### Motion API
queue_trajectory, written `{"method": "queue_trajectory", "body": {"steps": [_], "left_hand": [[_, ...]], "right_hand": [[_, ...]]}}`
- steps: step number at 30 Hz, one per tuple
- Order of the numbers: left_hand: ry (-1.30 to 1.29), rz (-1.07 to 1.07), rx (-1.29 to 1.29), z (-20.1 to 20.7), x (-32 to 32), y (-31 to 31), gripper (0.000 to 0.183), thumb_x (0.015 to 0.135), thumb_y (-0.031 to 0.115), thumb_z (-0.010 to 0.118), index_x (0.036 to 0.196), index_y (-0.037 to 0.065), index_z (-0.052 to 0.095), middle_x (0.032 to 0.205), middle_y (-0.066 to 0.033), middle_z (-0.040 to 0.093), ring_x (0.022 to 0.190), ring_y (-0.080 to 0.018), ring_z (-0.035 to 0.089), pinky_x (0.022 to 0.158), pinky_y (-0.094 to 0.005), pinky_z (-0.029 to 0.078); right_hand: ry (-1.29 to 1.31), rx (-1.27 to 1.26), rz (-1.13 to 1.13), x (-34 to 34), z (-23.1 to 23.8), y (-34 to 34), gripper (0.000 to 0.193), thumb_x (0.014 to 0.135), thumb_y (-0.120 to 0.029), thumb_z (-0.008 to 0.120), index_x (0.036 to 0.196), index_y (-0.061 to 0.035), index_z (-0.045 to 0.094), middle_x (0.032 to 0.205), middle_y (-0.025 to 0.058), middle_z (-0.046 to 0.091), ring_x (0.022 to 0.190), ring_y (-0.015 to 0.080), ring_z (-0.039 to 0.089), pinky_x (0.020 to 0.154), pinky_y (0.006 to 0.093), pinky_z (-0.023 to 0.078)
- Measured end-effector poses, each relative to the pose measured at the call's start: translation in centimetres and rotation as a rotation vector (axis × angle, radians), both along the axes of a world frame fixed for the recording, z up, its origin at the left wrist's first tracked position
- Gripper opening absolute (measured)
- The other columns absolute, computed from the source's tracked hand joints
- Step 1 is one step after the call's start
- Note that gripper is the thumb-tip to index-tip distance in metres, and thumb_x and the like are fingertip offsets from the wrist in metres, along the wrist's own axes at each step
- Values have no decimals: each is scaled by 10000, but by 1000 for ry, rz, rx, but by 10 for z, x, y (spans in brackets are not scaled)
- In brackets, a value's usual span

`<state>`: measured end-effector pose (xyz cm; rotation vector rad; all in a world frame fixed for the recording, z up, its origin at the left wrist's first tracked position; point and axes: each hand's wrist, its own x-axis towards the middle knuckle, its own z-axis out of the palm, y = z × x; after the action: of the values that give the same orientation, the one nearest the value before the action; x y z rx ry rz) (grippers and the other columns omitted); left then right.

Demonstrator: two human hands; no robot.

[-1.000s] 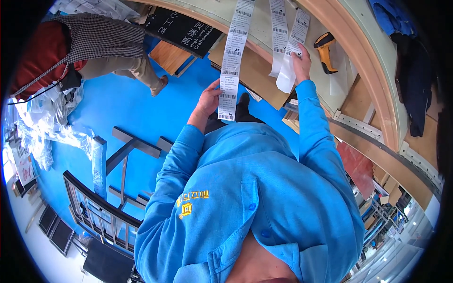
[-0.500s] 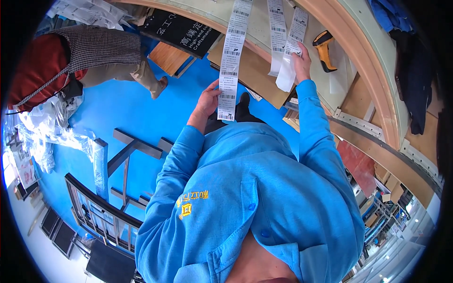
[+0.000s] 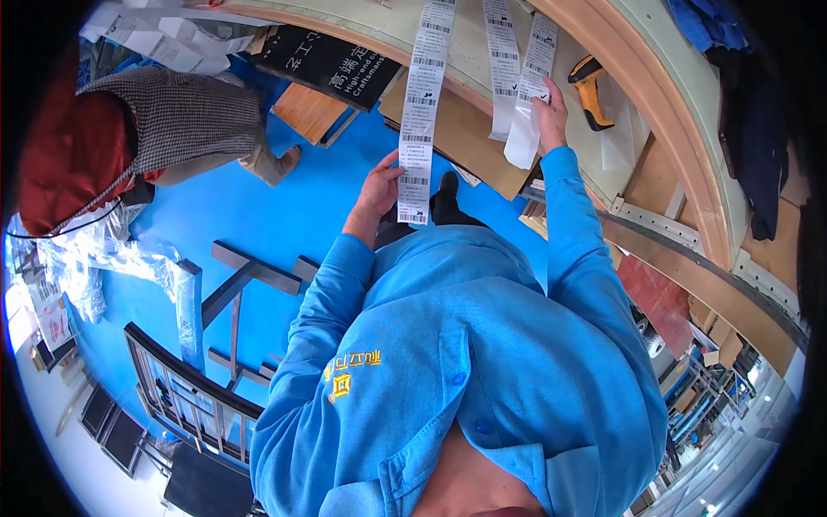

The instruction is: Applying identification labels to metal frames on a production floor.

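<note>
A long white strip of barcode labels [image 3: 422,103] hangs down over the worktable's edge toward me. My left hand [image 3: 377,196] pinches its left edge near the lower end, fingers partly behind the paper. My right hand [image 3: 552,119] is closed on the lower part of a shorter label strip [image 3: 537,65], whose blank tail curls below the fingers. Another label strip [image 3: 501,56] lies just left of that one, partly overlapped at its lower end. Right of my right hand, a yellow-and-black handheld barcode scanner [image 3: 589,96] rests on the table.
The pale worktable [image 3: 465,65] has a curved wooden rim [image 3: 663,103] on the right. A co-worker in a checked garment [image 3: 185,112] bends over at the left. Dark metal frames [image 3: 194,405] stand on the blue floor [image 3: 336,164]. Clear plastic wrapping [image 3: 112,267] lies beyond them.
The co-worker at the left has shifted slightly down and to the right in view. My hands keep their grip on the strips, and the left strip's lower end has dropped slightly.
</note>
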<state>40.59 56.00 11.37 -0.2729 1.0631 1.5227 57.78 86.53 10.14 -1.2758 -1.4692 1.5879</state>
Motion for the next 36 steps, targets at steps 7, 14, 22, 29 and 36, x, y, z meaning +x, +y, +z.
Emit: {"method": "queue_trajectory", "body": {"steps": [7,14,22,29,36], "left_hand": [[7,5,-7,2,1,-1,497,822,-68,398,1308,36,398,1249,-189,485,1116,-317,501,973,-410,373],[10,-2,6,5,2,1,492,813,-68,410,1295,31,409,1235,-189,497,1107,-316,508,961,-406,383],[49,-26,-2,8,1,2,487,821,-54,421,1301,26,399,1228,-180,507,1091,-297,525,929,-384,411],[62,-43,37,-4,-2,-1,484,836,-23,439,1314,27,385,1228,-168,512,1060,-275,550,892,-366,440],[59,-43,10,0,-3,0,486,834,-17,450,1313,31,390,1216,-163,525,1033,-268,566,874,-357,451]], "right_hand": [[4,3,-14,0,-4,0,520,757,15,474,1268,-82,454,1193,117,543,1060,230,522,899,273,408],[-7,90,15,3,-13,4,553,751,37,493,1287,-80,429,1204,112,533,1052,228,527,906,273,406],[178,-51,-74,6,-3,-2,577,757,85,493,1306,-56,389,1231,113,510,1065,219,520,909,264,403],[296,-115,-119,13,-13,1,585,741,86,507,1298,-28,373,1216,135,516,1058,231,528,904,258,410],[-83,221,-8,13,-17,11,542,745,28,539,1267,-50,416,1217,153,504,1089,274,504,912,296,410]]}}
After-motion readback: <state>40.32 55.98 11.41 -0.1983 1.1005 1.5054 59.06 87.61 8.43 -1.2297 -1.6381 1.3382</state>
